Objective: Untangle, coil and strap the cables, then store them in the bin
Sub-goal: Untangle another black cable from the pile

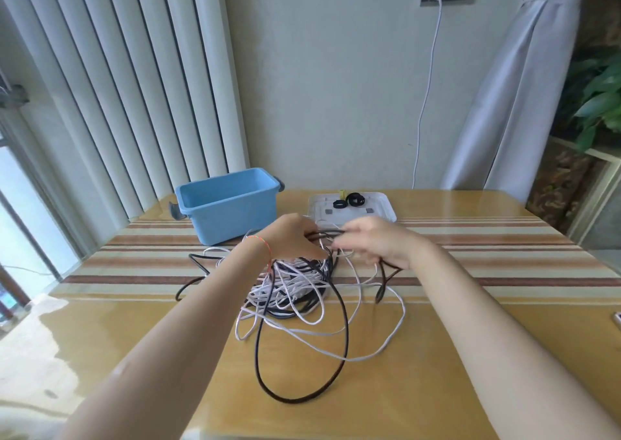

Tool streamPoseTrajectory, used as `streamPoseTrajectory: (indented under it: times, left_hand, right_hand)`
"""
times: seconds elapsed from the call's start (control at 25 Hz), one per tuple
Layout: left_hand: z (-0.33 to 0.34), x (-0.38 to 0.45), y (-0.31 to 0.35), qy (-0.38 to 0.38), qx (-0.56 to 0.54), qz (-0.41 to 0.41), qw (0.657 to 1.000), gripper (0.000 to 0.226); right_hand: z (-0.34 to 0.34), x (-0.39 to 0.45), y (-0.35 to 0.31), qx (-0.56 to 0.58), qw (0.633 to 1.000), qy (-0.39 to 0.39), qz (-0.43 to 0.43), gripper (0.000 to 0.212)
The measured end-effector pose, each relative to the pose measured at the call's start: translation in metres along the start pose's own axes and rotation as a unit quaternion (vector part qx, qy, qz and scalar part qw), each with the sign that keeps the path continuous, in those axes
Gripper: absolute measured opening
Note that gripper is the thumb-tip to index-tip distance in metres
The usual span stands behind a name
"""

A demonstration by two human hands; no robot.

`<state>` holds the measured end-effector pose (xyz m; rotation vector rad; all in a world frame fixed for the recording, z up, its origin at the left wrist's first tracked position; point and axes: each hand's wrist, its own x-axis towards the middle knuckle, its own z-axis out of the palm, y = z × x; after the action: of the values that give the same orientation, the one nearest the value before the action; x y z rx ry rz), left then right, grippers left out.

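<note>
Both grips, left hand (pixel 295 238) and right hand (pixel 376 243), pinch strands atop the tangled cables (pixel 295 288) on the counter (pixel 470 322); yanking now could probably tighten knots. Bin (pixel 228 201) sits behind.

Cable tangle (pixel 295 288) blocks table (pixel 504 322) centre. Blue bin (pixel 232 204) at 11 o'clock, white tray (pixel 383 209) at 1 o'clock, narrow gap between. Bare tabletop at 3 and 8 o'clock.

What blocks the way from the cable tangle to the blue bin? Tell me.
Nothing visible does. The blue bin stands open-topped just beyond the cable tangle, with only bare table between them. The left hand and right hand are already on the cables.
</note>
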<state>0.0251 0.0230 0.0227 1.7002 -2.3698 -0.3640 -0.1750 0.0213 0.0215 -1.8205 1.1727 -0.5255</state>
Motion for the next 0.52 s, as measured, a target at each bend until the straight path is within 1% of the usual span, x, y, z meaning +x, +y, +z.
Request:
streamPoseTrajectory:
  times: [0.04, 0.08, 0.16, 0.2, 0.24, 0.28, 0.32, 0.36, 0.4, 0.44, 0.48, 0.52]
  left_hand:
    - [0.004, -0.001, -0.007, -0.009, -0.02, -0.014, 1.0, 0.023]
    - [0.007, -0.002, -0.01, -0.002, -0.053, -0.023, 0.998, 0.027]
    - [0.011, 0.001, -0.01, 0.038, -0.108, -0.035, 0.993, 0.033]
    - [0.011, 0.003, -0.009, 0.049, -0.105, -0.041, 0.992, 0.032]
    - [0.012, 0.005, -0.007, 0.04, -0.064, -0.045, 0.996, 0.031]
    - [0.013, 0.005, -0.006, 0.013, -0.008, -0.057, 0.998, 0.033]
    - [0.014, 0.004, -0.006, -0.015, 0.038, -0.071, 0.997, 0.038]
    - [0.017, 0.002, -0.009, -0.036, 0.055, -0.084, 0.994, 0.044]
    - [0.019, 0.0, -0.012, -0.04, 0.045, -0.095, 0.994, 0.049]
    - [0.02, -0.001, -0.014, -0.03, 0.032, -0.1, 0.994, 0.051]
    - [0.02, -0.002, -0.013, -0.021, 0.033, -0.103, 0.994, 0.051]
    - [0.02, -0.002, -0.011, -0.011, 0.034, -0.105, 0.994, 0.05]
  right_hand:
    - [-0.01, -0.001, 0.004, 0.066, 0.996, 0.052, -0.008, 0.018]
    - [-0.018, -0.001, 0.008, 0.111, 0.985, 0.128, -0.021, 0.023]
    - [-0.025, 0.003, 0.017, 0.164, 0.944, 0.283, -0.051, 0.029]
    - [-0.025, 0.005, 0.021, 0.187, 0.92, 0.34, -0.063, 0.031]
    - [-0.026, 0.007, 0.024, 0.217, 0.893, 0.389, -0.067, 0.032]
    - [-0.03, 0.006, 0.024, 0.252, 0.865, 0.429, -0.067, 0.032]
    - [-0.037, 0.002, 0.024, 0.284, 0.841, 0.457, -0.064, 0.032]
    - [-0.046, -0.001, 0.026, 0.297, 0.827, 0.473, -0.061, 0.032]
    - [-0.054, -0.004, 0.031, 0.285, 0.832, 0.474, -0.053, 0.031]
    - [-0.06, -0.006, 0.036, 0.25, 0.853, 0.456, -0.031, 0.03]
    - [-0.062, -0.008, 0.04, 0.195, 0.888, 0.415, 0.003, 0.027]
    - [-0.063, -0.008, 0.043, 0.129, 0.925, 0.355, 0.049, 0.025]
